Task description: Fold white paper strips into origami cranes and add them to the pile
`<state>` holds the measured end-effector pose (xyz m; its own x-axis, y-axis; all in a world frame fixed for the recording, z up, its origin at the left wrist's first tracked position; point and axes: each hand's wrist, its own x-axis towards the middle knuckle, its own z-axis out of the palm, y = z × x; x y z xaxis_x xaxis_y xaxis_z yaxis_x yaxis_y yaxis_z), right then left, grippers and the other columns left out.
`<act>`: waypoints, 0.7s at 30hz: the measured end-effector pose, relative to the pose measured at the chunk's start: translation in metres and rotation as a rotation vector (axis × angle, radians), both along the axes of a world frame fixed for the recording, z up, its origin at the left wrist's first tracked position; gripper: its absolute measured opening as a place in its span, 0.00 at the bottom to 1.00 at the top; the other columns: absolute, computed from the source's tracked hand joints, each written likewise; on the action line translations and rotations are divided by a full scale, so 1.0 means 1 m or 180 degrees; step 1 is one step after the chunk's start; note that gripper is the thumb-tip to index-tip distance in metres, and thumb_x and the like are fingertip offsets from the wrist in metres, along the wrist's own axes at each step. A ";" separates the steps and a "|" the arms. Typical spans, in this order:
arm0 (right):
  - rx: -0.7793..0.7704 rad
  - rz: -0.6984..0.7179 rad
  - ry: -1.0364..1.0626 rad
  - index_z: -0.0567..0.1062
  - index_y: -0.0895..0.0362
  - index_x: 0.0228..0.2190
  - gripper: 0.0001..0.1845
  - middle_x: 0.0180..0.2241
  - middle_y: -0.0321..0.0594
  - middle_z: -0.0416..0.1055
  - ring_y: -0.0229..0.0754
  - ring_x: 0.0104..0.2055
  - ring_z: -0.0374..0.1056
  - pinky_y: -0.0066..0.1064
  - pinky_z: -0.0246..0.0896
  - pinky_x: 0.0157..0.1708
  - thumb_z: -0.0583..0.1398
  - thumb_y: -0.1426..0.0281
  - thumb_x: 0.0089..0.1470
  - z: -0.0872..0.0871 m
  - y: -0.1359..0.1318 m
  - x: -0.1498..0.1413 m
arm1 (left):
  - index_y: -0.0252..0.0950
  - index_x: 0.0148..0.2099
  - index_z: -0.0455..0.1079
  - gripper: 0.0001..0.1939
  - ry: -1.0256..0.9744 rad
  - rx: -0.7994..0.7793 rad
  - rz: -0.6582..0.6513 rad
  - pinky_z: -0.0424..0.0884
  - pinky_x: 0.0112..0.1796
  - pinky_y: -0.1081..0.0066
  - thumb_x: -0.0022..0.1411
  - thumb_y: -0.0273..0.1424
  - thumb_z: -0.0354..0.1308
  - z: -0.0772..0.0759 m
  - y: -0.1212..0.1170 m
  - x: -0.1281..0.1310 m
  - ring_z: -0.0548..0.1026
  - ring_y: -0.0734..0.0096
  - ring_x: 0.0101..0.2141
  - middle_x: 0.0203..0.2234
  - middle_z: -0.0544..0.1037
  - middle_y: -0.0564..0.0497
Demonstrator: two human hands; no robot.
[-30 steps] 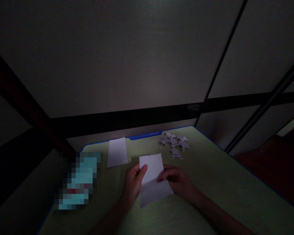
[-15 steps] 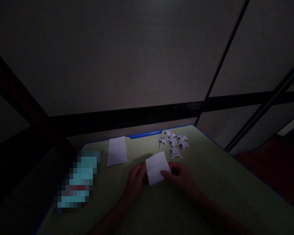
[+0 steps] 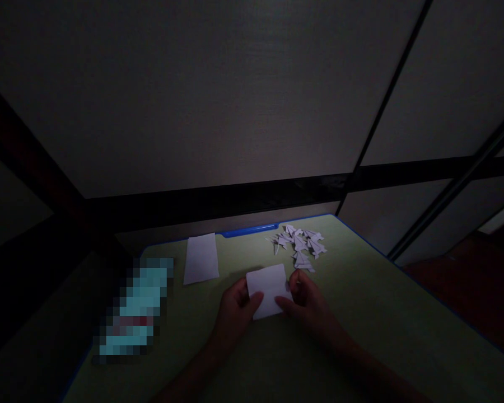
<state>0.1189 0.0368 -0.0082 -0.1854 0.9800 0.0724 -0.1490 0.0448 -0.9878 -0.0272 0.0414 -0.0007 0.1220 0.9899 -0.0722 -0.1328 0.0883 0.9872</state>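
A folded white paper [image 3: 269, 288] lies on the green table [image 3: 361, 313] in dim light. My left hand [image 3: 235, 313] pinches its left edge, thumb on top. My right hand [image 3: 308, 305] grips its right edge with fingers curled over it. Both hands hold the paper just above or on the table top; I cannot tell which. Just beyond the right hand sits a pile of several small folded paper figures [image 3: 300, 246].
A flat white sheet [image 3: 200, 258] lies to the back left. A blurred-out teal object [image 3: 136, 308] sits at the left edge. A blue strip [image 3: 247, 230] runs along the table's far edge. Dark wall panels stand behind.
The long sheet has been folded in half into a smaller rectangle. Both hands moved slightly away from me and closer together on its edges.
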 end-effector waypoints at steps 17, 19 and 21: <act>-0.0443 0.0359 0.0201 0.70 0.58 0.31 0.11 0.25 0.36 0.68 0.35 0.25 0.63 0.25 0.56 0.22 0.58 0.71 0.39 0.007 0.003 0.004 | 0.29 0.39 0.61 0.21 -0.0371 -0.0391 0.0213 0.64 0.19 0.75 0.41 0.31 0.58 0.002 0.003 -0.002 0.70 0.72 0.17 0.16 0.74 0.52; -0.0482 0.0283 0.0492 0.72 0.59 0.29 0.10 0.27 0.39 0.68 0.38 0.28 0.64 0.27 0.57 0.25 0.55 0.70 0.42 0.006 0.003 0.005 | 0.31 0.45 0.57 0.26 -0.0325 -0.0384 0.0313 0.63 0.18 0.77 0.41 0.30 0.57 0.003 0.003 -0.002 0.69 0.73 0.16 0.14 0.72 0.55; -0.0571 0.0249 0.0675 0.72 0.59 0.28 0.10 0.27 0.39 0.69 0.39 0.29 0.64 0.28 0.57 0.27 0.53 0.71 0.42 0.005 0.004 0.006 | 0.32 0.50 0.52 0.30 -0.0274 -0.0333 0.0318 0.61 0.17 0.78 0.43 0.29 0.56 0.005 0.002 -0.003 0.68 0.74 0.15 0.13 0.71 0.56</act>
<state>0.1250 0.0409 -0.0036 -0.2602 0.9640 -0.0555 -0.3492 -0.1476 -0.9254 -0.0302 0.0436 0.0045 0.0335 0.9850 -0.1690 -0.2297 0.1721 0.9579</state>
